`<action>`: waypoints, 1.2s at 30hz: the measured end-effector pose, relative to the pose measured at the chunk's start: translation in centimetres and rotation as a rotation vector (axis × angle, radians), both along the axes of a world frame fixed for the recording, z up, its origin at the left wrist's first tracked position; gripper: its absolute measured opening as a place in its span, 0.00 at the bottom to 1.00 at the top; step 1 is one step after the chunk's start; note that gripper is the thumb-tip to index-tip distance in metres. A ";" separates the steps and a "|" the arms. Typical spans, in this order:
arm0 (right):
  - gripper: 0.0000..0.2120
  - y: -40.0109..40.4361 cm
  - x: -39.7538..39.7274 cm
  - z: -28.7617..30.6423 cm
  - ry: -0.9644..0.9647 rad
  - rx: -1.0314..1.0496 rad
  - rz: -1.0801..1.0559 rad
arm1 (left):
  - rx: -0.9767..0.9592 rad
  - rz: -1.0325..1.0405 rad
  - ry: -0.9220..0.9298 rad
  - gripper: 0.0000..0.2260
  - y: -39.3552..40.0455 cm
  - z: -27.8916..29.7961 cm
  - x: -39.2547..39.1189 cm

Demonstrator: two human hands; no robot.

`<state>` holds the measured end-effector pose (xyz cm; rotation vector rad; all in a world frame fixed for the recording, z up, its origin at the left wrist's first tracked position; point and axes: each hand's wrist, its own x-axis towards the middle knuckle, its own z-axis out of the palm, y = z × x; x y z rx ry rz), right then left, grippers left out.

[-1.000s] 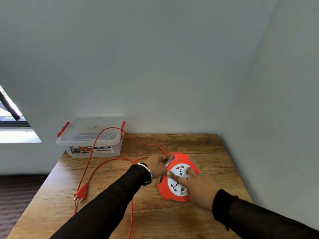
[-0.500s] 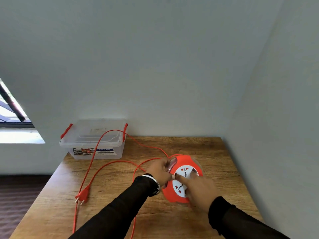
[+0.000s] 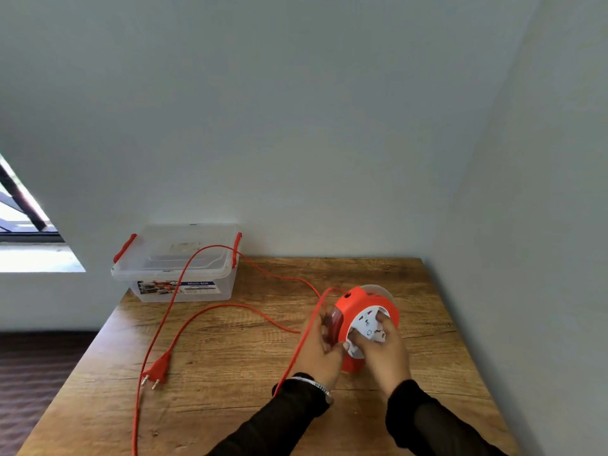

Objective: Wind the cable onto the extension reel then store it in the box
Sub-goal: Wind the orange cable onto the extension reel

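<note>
Since the earlier frame we note both hands shifted lower on the orange extension reel (image 3: pixel 360 319), standing near the counter's (image 3: pixel 230 373) right edge. Our left hand (image 3: pixel 320 350) grasps its cable-wound rim; our right hand (image 3: pixel 383 348) grips the white socket face. Loose orange cable (image 3: pixel 210 309) trails over the lidded clear storage box (image 3: pixel 179 263), its plug (image 3: pixel 158 368) lying on the counter.
</note>
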<state>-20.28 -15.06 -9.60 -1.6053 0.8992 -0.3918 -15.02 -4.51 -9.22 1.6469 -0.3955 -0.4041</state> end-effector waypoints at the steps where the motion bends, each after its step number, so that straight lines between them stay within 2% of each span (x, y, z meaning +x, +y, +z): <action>1: 0.31 0.1 0.1 0.2 -0.025 0.137 -0.048 | -0.013 0.014 -0.012 0.22 -0.1 -0.1 -0.3; 3: 0.29 0.2 0.2 0.6 -0.059 0.384 -0.108 | -0.029 0.044 -0.013 0.22 -0.1 -0.5 -0.8; 6: 0.19 0.3 0.3 1.2 -0.089 0.702 -0.146 | -0.095 0.069 0.119 0.24 0.0 -1.3 -1.5; 9: 0.16 0.5 0.5 1.7 -0.101 0.895 -0.167 | -0.132 0.082 0.243 0.23 0.2 -2.1 -1.9; 12: 0.09 0.8 0.5 1.9 -0.110 0.958 -0.168 | -0.161 0.075 0.294 0.23 0.4 -2.5 -2.0; 15: 0.08 0.5 0.2 2.4 -0.044 0.883 -0.094 | -0.161 0.081 0.269 0.24 0.8 -2.5 -1.5; 17: 0.07 0.1 -0.2 2.8 0.048 0.815 0.029 | -0.136 0.084 0.230 0.24 1.2 -2.3 -0.4; 20: 0.09 -0.5 -1.1 3.3 0.232 0.540 0.281 | -0.104 0.049 0.205 0.22 2.3 -1.5 1.8; 22: 0.18 -0.8 -1.7 3.3 0.281 0.182 0.412 | -0.066 -0.008 0.197 0.19 2.9 -0.7 3.4; 23: 0.23 -0.9 -1.9 3.3 0.281 -0.071 0.482 | -0.045 -0.048 0.188 0.17 3.2 -0.2 4.1; 25: 0.28 -1.2 -2.4 3.2 0.311 -0.747 0.681 | 0.041 -0.144 0.148 0.17 3.5 0.9 5.7; 26: 0.28 -1.2 -2.5 3.3 0.310 -1.010 0.768 | 0.104 -0.200 0.118 0.17 3.5 1.6 6.5; 27: 0.29 -1.0 -2.4 3.4 0.309 -1.174 0.853 | 0.177 -0.260 0.086 0.16 3.3 2.1 7.3; 30: 0.29 -0.6 -1.8 3.6 0.339 -1.445 1.106 | 0.390 -0.443 -0.026 0.13 2.7 4.0 9.1; 33: 0.25 -1.0 -0.9 4.0 0.303 -1.743 1.206 | 0.512 -0.585 -0.111 0.07 2.1 5.3 9.8; 36: 0.25 -1.7 0.0 4.5 0.319 -1.780 1.376 | 0.602 -0.644 -0.170 0.07 1.5 6.1 9.8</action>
